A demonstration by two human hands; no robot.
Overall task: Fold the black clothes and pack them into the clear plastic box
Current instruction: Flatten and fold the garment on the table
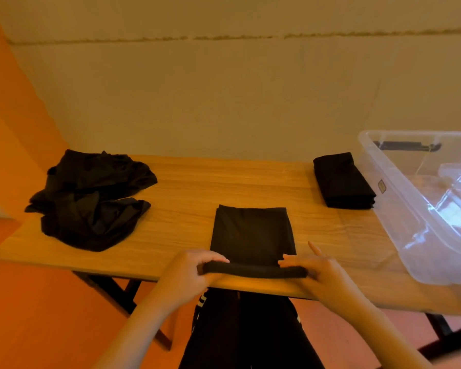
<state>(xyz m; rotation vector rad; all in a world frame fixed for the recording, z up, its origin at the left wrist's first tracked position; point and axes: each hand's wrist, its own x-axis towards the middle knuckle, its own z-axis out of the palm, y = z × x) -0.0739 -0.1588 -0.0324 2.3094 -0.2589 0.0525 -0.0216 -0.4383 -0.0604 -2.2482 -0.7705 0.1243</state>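
Matt black cloth garment [253, 233], wood-grain table [192, 187], glossy clear plastic box [421, 209]

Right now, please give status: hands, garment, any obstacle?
Left hand and right hand each grip the rolled near edge of the black garment. Folded stack waits beside the clear box. Nothing blocking.

Unfolded pile [91, 201] at table [186, 187] left, half-folded garment [253, 235] front centre, folded stack [342, 181] beside box [421, 209] right
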